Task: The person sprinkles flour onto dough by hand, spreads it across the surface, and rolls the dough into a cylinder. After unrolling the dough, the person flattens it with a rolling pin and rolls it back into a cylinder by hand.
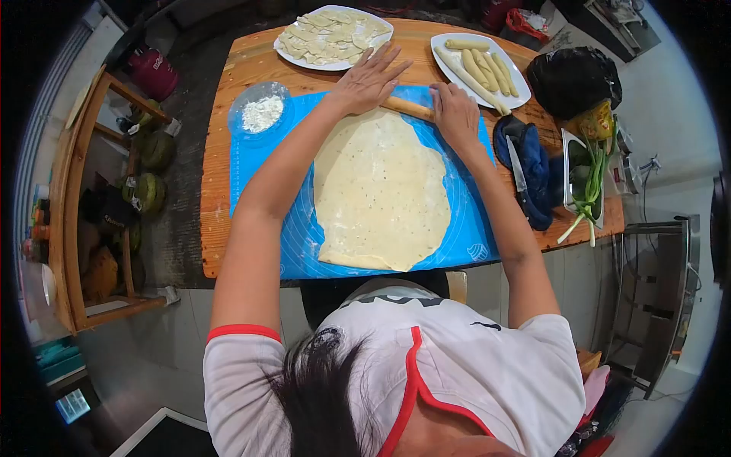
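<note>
A wide, thin sheet of dough (pixel 384 190) with small dark flecks lies on a blue silicone mat (pixel 263 175). Across its far edge rests a wooden rolling pin (pixel 409 108). My left hand (pixel 369 82) lies flat over the pin's left end, its fingers stretched out and spread. At the right end, my right hand (pixel 457 116) is bent over the pin, covering its tip. The near edge of the sheet looks slightly folded or thickened.
A bowl of flour (pixel 263 113) stands left on the wooden table (pixel 217 190). Behind are a plate of flat dough pieces (pixel 335 36) and a plate of dough rolls (pixel 478 68). To the right lie a knife (pixel 518 167), a dark blue cloth (pixel 537 175) and green onions (pixel 594 179) over a metal tray.
</note>
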The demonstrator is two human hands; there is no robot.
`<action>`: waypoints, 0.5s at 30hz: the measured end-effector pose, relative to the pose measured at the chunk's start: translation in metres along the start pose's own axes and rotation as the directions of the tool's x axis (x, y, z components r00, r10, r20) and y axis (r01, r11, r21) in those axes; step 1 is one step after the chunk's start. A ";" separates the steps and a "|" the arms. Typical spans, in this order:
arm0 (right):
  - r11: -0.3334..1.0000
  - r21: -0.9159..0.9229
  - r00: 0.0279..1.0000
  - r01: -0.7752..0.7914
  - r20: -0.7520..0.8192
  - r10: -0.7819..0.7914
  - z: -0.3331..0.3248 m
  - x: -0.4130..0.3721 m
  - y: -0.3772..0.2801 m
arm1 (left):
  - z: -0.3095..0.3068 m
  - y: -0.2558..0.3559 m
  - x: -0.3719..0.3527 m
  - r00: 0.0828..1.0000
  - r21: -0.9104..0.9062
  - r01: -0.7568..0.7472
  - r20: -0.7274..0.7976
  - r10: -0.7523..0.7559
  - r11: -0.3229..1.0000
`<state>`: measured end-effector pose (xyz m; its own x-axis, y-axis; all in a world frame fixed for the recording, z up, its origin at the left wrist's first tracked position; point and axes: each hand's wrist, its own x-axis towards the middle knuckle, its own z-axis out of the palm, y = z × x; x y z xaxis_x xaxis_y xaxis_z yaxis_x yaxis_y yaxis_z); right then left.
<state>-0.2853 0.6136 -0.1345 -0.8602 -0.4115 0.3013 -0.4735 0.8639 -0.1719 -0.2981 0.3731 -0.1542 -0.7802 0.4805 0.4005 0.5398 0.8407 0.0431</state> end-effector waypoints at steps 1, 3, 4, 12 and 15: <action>0.992 0.021 0.991 0.124 -0.045 -0.123 -0.003 -0.006 -0.002 | 0.005 -0.003 0.003 1.000 -0.008 0.004 -0.003 -0.004 1.000; 0.927 0.048 0.922 0.372 -0.133 -0.363 -0.006 -0.022 -0.002 | 0.006 -0.006 0.006 1.000 -0.026 0.020 -0.008 -0.020 0.999; 0.922 0.087 0.921 0.378 -0.133 -0.365 -0.005 -0.023 -0.001 | 0.003 -0.008 0.007 0.998 -0.041 0.056 0.019 -0.055 0.998; 0.855 0.517 0.995 0.051 0.043 -0.086 -0.064 -0.065 -0.022 | -0.055 0.016 -0.013 0.981 -0.213 -0.024 -0.194 -0.018 0.977; 0.893 0.443 0.994 0.074 0.040 -0.102 -0.062 -0.113 -0.041 | -0.062 0.074 -0.065 0.997 -0.184 -0.025 -0.075 0.011 0.983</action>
<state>-0.1572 0.6428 -0.1031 -0.8144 -0.5086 0.2795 -0.5704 0.6126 -0.5472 -0.1878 0.3889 -0.1205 -0.7483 0.4694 0.4688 0.6079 0.7681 0.2013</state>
